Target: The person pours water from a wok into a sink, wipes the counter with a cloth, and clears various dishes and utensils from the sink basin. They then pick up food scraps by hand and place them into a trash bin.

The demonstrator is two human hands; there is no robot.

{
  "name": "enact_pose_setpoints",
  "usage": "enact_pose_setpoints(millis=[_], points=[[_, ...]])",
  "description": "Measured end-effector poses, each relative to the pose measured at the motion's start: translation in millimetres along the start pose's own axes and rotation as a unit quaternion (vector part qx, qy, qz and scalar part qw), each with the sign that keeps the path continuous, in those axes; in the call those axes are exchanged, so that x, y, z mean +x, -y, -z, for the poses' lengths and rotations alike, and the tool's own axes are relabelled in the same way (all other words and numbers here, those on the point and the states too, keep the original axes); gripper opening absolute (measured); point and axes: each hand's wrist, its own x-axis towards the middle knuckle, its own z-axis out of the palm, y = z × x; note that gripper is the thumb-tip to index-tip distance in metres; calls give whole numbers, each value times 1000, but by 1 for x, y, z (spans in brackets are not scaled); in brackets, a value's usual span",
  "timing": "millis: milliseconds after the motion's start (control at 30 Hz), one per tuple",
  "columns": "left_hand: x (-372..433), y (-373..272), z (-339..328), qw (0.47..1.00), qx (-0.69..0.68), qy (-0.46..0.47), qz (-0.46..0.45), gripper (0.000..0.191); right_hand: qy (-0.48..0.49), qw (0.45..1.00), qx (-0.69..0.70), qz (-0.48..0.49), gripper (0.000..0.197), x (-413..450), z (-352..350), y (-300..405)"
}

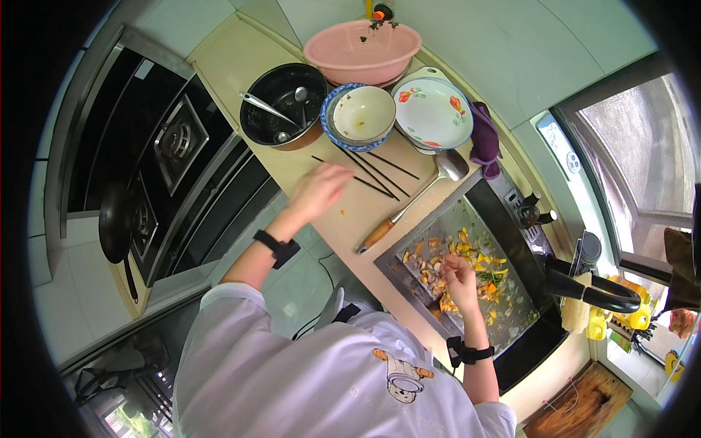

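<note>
My left hand [323, 189] is over the counter with its fingers bent at several black chopsticks [383, 174]; whether it grips one cannot be told. Over the sink, my right hand [460, 276] has its fingers drawn together above yellow and brown food scraps [482, 260] spread on a metal surface. A metal spatula with a wooden handle [378, 235] lies between the chopsticks and the sink. Behind them stand a black pot [263, 128] with spoons and a ladle in it, a cream bowl [364, 112] in a blue-patterned one, and a white flower-patterned dish [430, 117].
A pink plastic basket [361, 55] stands at the back beside the wall. A purple cloth [484, 137] lies right of the dishes. The black faucet [597, 290] reaches in from the right. A gas stove with a wok [115, 222] is at left; a wooden board [580, 402] is lower right.
</note>
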Motion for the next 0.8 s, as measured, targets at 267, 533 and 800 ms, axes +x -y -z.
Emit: enact_pose_setpoints(millis=[267, 533, 800], points=[[56, 4, -78, 967, 222, -13, -121, 45, -1, 998, -63, 1, 28, -17, 19, -15], [50, 18, -93, 962, 244, 54, -111, 28, -33, 998, -35, -38, 30, -37, 33, -26], [52, 40, -105, 947, 269, 22, -174, 13, -32, 996, -78, -8, 32, -44, 36, -51]])
